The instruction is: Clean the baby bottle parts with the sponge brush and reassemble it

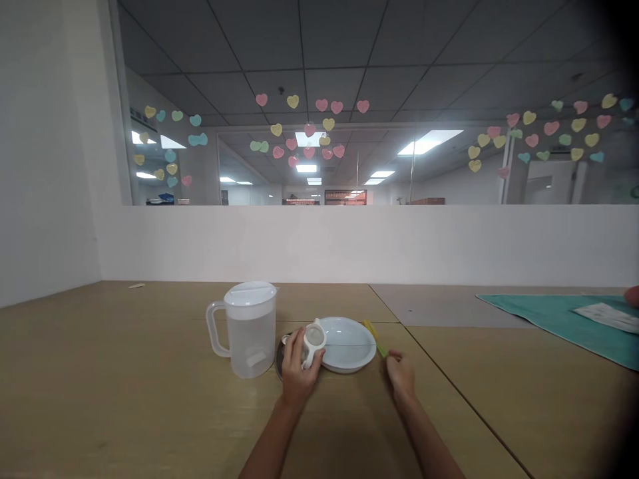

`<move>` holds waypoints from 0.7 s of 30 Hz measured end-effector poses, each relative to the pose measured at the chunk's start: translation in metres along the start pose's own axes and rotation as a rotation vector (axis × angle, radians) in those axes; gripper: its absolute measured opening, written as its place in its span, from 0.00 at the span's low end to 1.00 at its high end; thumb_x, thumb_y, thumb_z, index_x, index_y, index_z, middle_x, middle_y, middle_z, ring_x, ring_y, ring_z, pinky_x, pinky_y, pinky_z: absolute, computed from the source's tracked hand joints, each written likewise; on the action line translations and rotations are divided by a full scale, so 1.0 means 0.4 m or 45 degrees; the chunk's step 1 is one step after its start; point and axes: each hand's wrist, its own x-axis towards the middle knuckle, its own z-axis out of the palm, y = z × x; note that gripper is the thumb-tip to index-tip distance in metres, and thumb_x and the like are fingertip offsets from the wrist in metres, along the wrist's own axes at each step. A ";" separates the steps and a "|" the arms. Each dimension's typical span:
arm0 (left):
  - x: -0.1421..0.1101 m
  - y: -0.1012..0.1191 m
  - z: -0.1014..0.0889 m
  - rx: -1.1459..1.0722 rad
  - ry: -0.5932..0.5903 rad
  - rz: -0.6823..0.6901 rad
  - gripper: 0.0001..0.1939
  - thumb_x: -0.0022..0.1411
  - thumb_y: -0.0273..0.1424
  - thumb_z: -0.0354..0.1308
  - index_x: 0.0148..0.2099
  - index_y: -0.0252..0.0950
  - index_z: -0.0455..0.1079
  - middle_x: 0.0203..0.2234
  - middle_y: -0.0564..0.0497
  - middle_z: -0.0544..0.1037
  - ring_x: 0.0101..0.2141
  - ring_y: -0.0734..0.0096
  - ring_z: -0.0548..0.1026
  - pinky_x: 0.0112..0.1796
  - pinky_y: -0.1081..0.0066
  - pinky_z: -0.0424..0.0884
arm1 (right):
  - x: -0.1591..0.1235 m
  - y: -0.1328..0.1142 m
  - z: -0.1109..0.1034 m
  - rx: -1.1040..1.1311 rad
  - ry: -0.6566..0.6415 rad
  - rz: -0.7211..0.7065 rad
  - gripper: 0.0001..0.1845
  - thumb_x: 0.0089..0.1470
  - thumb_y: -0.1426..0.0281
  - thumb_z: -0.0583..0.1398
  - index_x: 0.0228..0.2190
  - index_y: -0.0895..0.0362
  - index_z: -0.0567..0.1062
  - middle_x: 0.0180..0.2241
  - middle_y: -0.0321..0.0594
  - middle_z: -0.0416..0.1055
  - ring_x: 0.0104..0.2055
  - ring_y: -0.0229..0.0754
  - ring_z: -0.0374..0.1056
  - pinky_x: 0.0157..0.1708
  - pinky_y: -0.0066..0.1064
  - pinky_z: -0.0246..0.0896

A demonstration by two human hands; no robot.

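Note:
My left hand (295,372) is wrapped round a small white cup (314,340), held tipped on its side at the left rim of a white bowl (349,347). A dark round object (280,356) lies partly hidden behind that hand. My right hand (401,374) is closed in a pinch on a thin yellow-green stick (375,338) that lies beside the bowl's right edge. A clear plastic jug (248,327) with a white lid and water in it stands just left of the cup.
All of this sits on a wooden table (124,386) against a low white partition. A teal mat (564,318) with a white paper (606,316) lies at the far right. A small flat stick (136,286) rests at the back left.

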 end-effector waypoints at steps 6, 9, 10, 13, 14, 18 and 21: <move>-0.032 0.048 -0.006 -0.222 -0.116 0.126 0.33 0.56 0.34 0.58 0.61 0.35 0.51 0.47 0.37 0.70 0.48 0.55 0.70 0.45 0.56 0.71 | -0.046 -0.041 0.002 -0.332 -0.231 -0.211 0.17 0.42 0.68 0.53 0.36 0.58 0.72 0.31 0.48 0.75 0.35 0.51 0.71 0.32 0.36 0.60; -0.042 0.063 -0.008 -0.315 -0.158 0.281 0.32 0.56 0.35 0.56 0.60 0.34 0.50 0.45 0.37 0.72 0.47 0.54 0.71 0.44 0.56 0.71 | -0.067 -0.060 0.000 -0.593 -0.346 -0.314 0.16 0.44 0.69 0.53 0.36 0.59 0.72 0.33 0.50 0.74 0.36 0.53 0.71 0.33 0.38 0.60; -0.044 0.066 -0.008 -0.326 -0.174 0.312 0.31 0.56 0.35 0.55 0.60 0.34 0.51 0.45 0.37 0.72 0.46 0.54 0.72 0.43 0.55 0.71 | -0.072 -0.067 -0.002 -0.636 -0.357 -0.325 0.16 0.44 0.68 0.54 0.36 0.59 0.72 0.34 0.51 0.74 0.37 0.53 0.71 0.34 0.38 0.60; -0.050 0.067 -0.011 -0.349 -0.219 0.335 0.30 0.58 0.37 0.53 0.60 0.33 0.50 0.45 0.35 0.72 0.46 0.53 0.72 0.43 0.54 0.71 | -0.084 -0.082 -0.009 -0.679 -0.365 -0.314 0.16 0.45 0.68 0.54 0.37 0.60 0.73 0.36 0.53 0.74 0.39 0.54 0.71 0.35 0.38 0.60; -0.052 0.067 -0.011 -0.360 -0.240 0.326 0.30 0.58 0.37 0.52 0.60 0.33 0.49 0.45 0.35 0.71 0.46 0.52 0.72 0.43 0.54 0.71 | -0.086 -0.084 -0.012 -0.674 -0.361 -0.305 0.16 0.45 0.68 0.54 0.36 0.60 0.73 0.35 0.53 0.74 0.39 0.53 0.71 0.35 0.37 0.60; -0.058 0.075 -0.012 -0.440 -0.386 0.312 0.30 0.58 0.36 0.51 0.60 0.32 0.49 0.46 0.35 0.71 0.47 0.53 0.71 0.45 0.55 0.71 | -0.084 -0.078 -0.015 -0.677 -0.371 -0.319 0.12 0.44 0.69 0.55 0.31 0.58 0.74 0.33 0.50 0.75 0.37 0.51 0.71 0.34 0.35 0.60; -0.057 0.090 -0.011 -0.517 -0.534 0.329 0.29 0.57 0.34 0.51 0.59 0.33 0.50 0.46 0.37 0.71 0.48 0.56 0.71 0.46 0.58 0.71 | -0.077 -0.071 -0.015 -0.705 -0.380 -0.331 0.13 0.50 0.67 0.51 0.28 0.58 0.74 0.32 0.51 0.75 0.36 0.52 0.71 0.34 0.36 0.59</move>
